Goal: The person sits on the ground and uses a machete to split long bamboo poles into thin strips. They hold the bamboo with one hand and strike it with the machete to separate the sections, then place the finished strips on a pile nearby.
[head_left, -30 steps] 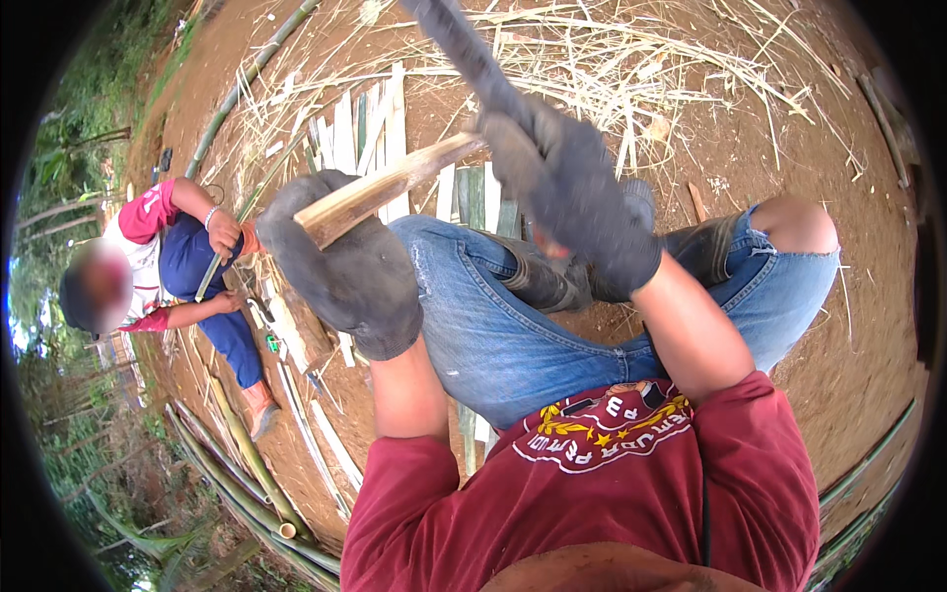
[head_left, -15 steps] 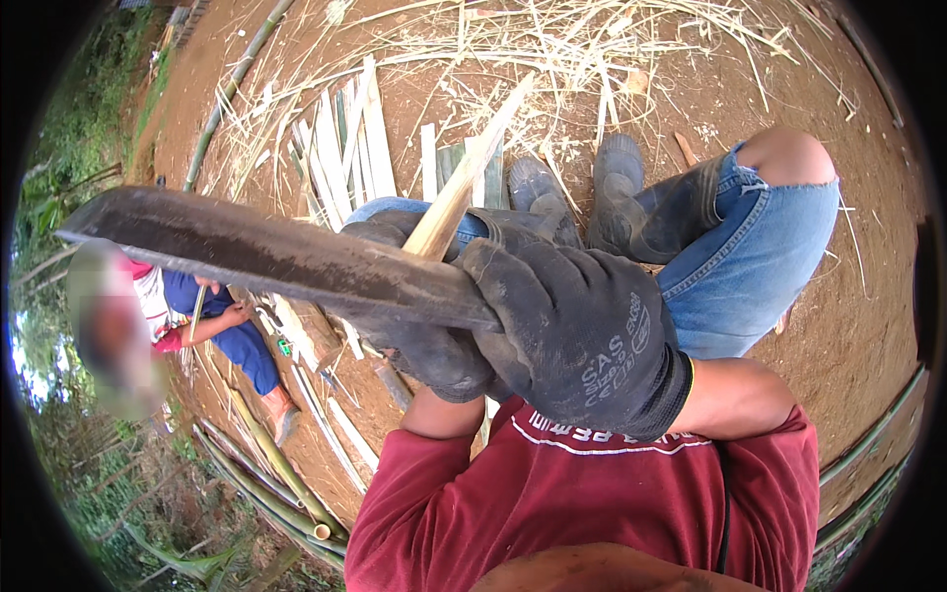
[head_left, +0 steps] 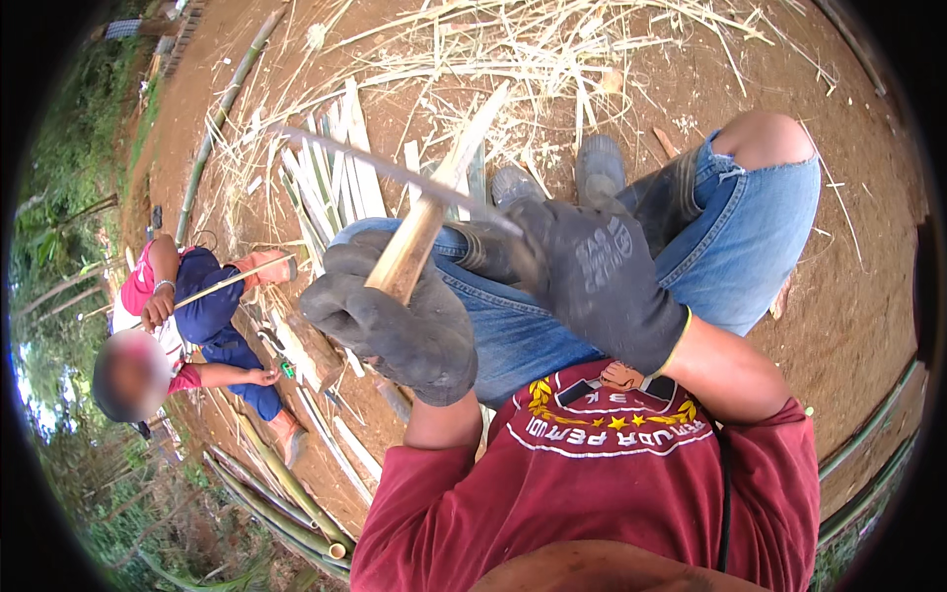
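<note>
My left hand (head_left: 414,340), in a black work glove, is closed around the near end of a split bamboo piece (head_left: 417,245). The piece slants up and away, its pale pointed end toward the scattered shavings. In its matching glove, my right hand (head_left: 602,266) grips a machete (head_left: 365,163), whose handle is hidden in the fist. Seen nearly edge-on, the blade crosses over the bamboo piece, pointing to the upper left; whether it touches cannot be told. Both hands are above my lap, apart from each other.
Split bamboo strips (head_left: 365,148) lie beyond my knee, with loose shavings (head_left: 552,64) farther off. A co-worker (head_left: 212,286) sits at the left, holding a thin stick (head_left: 232,279). Bamboo poles (head_left: 286,483) lie at the lower left, and another pole (head_left: 222,109) at the upper left.
My hands have moved apart, the left one lower and leftward with the bamboo piece. The machete blade has turned from flat-on to edge-on, its tip swinging farther away. The co-worker shows more fully.
</note>
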Demonstrator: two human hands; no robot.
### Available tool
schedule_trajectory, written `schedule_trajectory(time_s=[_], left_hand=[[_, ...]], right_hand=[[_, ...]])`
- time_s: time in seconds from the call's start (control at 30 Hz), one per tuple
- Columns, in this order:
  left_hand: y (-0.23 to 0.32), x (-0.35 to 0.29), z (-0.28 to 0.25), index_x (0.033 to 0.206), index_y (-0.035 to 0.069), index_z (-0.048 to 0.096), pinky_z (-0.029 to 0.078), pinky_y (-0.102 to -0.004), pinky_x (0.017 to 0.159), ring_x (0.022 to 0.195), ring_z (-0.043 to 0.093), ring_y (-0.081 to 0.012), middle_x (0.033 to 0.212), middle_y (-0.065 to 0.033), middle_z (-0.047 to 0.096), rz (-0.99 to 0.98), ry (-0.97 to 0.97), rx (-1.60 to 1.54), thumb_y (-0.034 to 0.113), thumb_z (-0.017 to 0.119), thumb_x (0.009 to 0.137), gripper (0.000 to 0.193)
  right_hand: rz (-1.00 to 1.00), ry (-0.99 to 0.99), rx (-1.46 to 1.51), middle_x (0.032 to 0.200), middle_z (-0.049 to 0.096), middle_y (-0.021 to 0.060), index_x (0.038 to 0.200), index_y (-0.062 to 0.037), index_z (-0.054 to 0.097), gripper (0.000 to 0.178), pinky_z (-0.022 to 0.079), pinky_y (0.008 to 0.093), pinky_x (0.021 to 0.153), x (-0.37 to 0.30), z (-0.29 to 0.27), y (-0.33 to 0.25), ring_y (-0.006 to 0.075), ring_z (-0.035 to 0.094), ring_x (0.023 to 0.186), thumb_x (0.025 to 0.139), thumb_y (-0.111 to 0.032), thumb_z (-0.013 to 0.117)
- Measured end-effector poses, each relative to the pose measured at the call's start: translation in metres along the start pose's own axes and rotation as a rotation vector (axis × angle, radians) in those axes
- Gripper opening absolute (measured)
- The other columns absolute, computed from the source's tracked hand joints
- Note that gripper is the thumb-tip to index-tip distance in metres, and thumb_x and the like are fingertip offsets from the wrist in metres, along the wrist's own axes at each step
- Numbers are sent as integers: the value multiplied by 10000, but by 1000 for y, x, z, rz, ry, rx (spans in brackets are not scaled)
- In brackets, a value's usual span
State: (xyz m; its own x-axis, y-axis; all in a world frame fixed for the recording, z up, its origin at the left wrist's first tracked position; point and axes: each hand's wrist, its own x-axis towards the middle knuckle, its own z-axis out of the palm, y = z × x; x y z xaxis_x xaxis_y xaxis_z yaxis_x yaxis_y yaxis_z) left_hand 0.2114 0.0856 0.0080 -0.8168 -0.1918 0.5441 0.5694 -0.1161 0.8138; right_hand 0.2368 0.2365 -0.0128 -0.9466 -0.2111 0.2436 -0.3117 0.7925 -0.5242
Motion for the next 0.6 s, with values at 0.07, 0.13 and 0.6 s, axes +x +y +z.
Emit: schedule_trajectory(time_s=[0.07, 0.13, 0.6], left_hand=[[-2, -4, -3, 941, 98, 372, 483, -346, 779, 807, 492, -167, 822, -69, 442, -44, 173, 25, 322, 564, 973, 296], [-4, -5, -1, 931, 99, 371, 483, -350, 781, 801, 489, -168, 819, -64, 436, -23, 230, 76, 332, 565, 974, 306], [-3, 2, -4, 1024, 83, 389, 489, -373, 876, 928, 534, -192, 952, -71, 451, -44, 202, 40, 330, 544, 981, 294]], right_hand=[[-23, 17, 25, 697, 591, 84, 952, -59, 589, 175, 492, 371, 520, 3, -16, -19, 237, 635, 624, 886, -221, 584], [-15, 126, 101, 704, 617, 95, 991, -91, 605, 168, 505, 395, 568, 7, -23, -31, 260, 637, 605, 867, -204, 619], [-33, 8, 51, 736, 596, 42, 988, -116, 616, 247, 493, 371, 506, 6, -22, -24, 216, 626, 585, 801, -259, 688]])
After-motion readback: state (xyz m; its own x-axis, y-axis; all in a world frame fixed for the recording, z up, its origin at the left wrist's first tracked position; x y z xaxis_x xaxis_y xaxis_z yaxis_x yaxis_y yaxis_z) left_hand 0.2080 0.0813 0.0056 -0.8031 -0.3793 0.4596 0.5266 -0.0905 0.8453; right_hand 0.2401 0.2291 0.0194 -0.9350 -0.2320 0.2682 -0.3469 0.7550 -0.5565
